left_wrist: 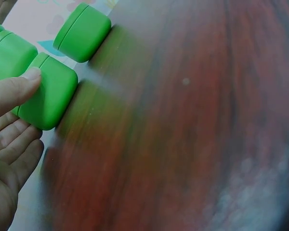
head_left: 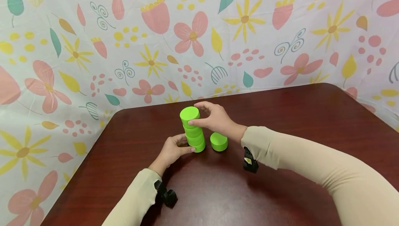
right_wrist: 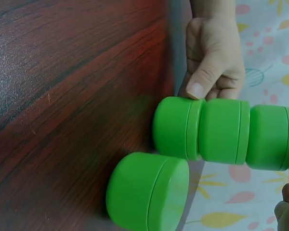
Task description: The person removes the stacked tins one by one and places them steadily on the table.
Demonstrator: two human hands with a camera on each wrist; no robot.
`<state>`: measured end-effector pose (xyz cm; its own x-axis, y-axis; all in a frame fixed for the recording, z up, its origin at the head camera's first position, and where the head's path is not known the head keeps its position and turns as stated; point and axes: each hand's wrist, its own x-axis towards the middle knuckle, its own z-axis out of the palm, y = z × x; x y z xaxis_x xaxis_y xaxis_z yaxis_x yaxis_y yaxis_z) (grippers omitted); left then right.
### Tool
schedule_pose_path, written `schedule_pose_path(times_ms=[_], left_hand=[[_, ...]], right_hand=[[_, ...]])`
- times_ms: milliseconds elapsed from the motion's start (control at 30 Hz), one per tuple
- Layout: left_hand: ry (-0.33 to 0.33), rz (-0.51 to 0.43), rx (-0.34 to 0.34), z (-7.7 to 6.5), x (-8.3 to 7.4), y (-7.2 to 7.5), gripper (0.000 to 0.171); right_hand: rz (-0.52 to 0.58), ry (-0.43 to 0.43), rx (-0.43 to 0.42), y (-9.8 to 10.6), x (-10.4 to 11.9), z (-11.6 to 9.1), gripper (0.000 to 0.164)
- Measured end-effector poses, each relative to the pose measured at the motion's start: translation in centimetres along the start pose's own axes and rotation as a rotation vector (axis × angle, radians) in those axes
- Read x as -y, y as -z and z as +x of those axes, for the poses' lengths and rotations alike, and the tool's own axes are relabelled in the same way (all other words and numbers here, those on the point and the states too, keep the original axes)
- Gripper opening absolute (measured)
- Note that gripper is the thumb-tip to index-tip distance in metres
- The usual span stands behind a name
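Note:
Several small round green lidded jars stand in a slightly leaning stack on the table. The right hand [head_left: 218, 119] grips the top jar [head_left: 189, 115] from the right, thumb on its near side and fingers behind. Low on the left, the left hand [head_left: 170, 150] holds the bottom jar [head_left: 198, 147] between thumb and fingers; its thumb [left_wrist: 31, 77] lies on that jar in the left wrist view. Just right of the stack, a single green jar [head_left: 219, 142] stands apart, untouched. The right wrist view shows the middle jars [right_wrist: 224, 131] and only part of the right hand [right_wrist: 288, 207].
The dark red-brown wooden table [head_left: 212, 191] has a glossy top, and its back edge meets a floral cloth [head_left: 193, 63]. Black wrist cameras sit at the left cuff [head_left: 165, 194] and the right cuff [head_left: 250, 160], close above the table.

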<state>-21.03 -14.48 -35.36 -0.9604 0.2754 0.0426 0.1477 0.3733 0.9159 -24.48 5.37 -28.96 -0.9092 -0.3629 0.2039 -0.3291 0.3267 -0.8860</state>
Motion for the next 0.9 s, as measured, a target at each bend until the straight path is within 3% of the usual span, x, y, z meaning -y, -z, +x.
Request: schedule_pose_path(times_ms=[367, 900], left_hand=[[-0.011, -0.010, -0.004, -0.02, -0.04, -0.05, 0.049], [-0.014, -0.012, -0.003, -0.01, 0.03, -0.08, 0.049]], right_hand=[[-0.011, 0.050, -0.035, -0.51, 0.05, -0.10, 0.054], [0.000, 0.055, -0.033, -0.51, -0.06, -0.08, 0.054]])
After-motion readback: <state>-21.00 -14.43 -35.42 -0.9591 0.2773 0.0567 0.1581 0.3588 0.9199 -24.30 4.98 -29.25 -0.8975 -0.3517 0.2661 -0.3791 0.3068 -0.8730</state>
